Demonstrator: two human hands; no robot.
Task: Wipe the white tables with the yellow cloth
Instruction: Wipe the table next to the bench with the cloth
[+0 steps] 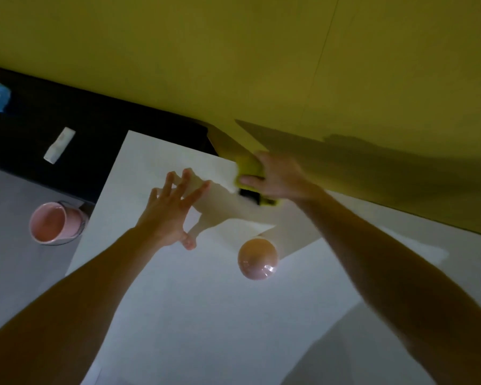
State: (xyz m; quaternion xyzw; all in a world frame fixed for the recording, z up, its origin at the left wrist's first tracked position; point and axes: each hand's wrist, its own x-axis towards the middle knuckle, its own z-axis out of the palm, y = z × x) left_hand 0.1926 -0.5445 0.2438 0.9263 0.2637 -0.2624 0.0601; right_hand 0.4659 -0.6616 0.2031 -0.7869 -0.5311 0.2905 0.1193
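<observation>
Dim, soft-focused, hard shadows, tilted wide-angle.

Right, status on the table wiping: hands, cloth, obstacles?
Right hand gripping yellow cloth at white table far edge. Left hand spread flat, open. Pink round object stands near wiping area.
</observation>
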